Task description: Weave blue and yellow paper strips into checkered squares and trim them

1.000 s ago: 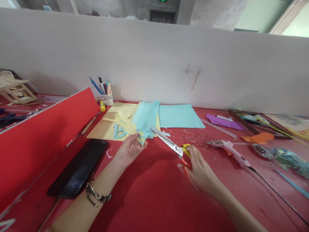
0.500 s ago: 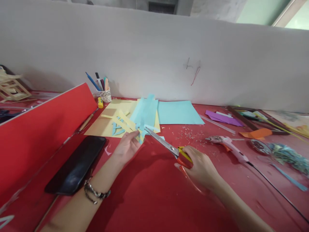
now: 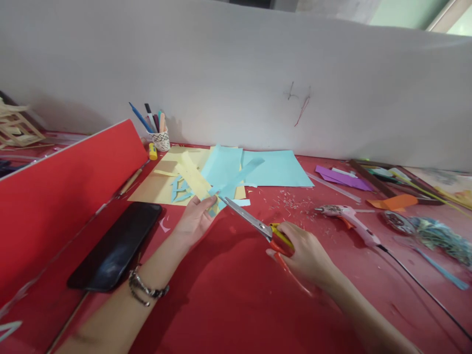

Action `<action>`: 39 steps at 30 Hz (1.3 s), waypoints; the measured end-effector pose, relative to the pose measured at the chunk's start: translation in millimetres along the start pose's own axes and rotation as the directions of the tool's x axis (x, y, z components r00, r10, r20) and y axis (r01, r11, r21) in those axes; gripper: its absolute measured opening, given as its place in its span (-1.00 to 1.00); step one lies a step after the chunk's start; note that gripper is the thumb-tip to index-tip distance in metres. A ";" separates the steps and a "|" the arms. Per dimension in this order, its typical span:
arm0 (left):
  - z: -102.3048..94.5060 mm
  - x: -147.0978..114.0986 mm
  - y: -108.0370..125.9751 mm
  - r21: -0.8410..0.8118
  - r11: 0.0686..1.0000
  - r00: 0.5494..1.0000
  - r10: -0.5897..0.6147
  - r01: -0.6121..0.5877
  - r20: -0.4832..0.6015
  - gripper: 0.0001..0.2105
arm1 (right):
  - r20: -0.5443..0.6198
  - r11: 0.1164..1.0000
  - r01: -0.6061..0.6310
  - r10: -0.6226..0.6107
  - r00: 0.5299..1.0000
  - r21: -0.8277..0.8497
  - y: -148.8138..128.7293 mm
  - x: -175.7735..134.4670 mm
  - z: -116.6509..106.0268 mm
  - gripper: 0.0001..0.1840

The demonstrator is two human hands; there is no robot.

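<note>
Between the thumb and fingers of my left hand [image 3: 197, 219] are paper strips, a light blue strip [image 3: 245, 174] angled up to the right and a yellow strip [image 3: 195, 174] slanting up to the left. My right hand [image 3: 304, 250] grips the yellow-and-orange handles of a pair of scissors [image 3: 252, 220]. The scissor blades look closed or nearly so, their tips by the strips at my left fingertips. Cut light blue pieces [image 3: 180, 191] lie just beyond my left hand. Behind them are yellow sheets [image 3: 151, 187] and a light blue sheet [image 3: 278, 168].
At left lie a black phone [image 3: 116, 246] and a leaning red board [image 3: 73, 196]. A pen cup [image 3: 161, 141] stands by the wall. On the right are a pink glue gun [image 3: 348, 221] with its cord, paper scraps, purple paper [image 3: 342, 178] and a dark frame [image 3: 379, 182].
The light blue strip has swung from pointing straight away to pointing up and right. The scissor tips stay near the left fingers. The view has tilted slightly downward.
</note>
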State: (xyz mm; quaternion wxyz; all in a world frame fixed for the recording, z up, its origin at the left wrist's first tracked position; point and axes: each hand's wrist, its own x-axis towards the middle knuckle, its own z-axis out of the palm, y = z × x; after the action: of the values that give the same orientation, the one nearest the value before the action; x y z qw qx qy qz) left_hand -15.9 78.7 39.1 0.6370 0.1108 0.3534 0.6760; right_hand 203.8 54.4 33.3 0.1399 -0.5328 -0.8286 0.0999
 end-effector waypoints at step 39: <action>-2.7 1.4 -15.0 -0.118 0.992 0.999 -0.053 0.053 0.007 -0.85 | 0.078 0.987 0.021 -0.034 0.996 0.160 -6.4 2.8 -10.7 -0.69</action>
State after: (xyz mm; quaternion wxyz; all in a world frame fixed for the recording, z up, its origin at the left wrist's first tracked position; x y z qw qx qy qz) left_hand -6.0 78.2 27.4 0.6609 0.0647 0.3143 0.6784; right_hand 200.9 54.5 45.7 0.1497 -0.5039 -0.8303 0.1852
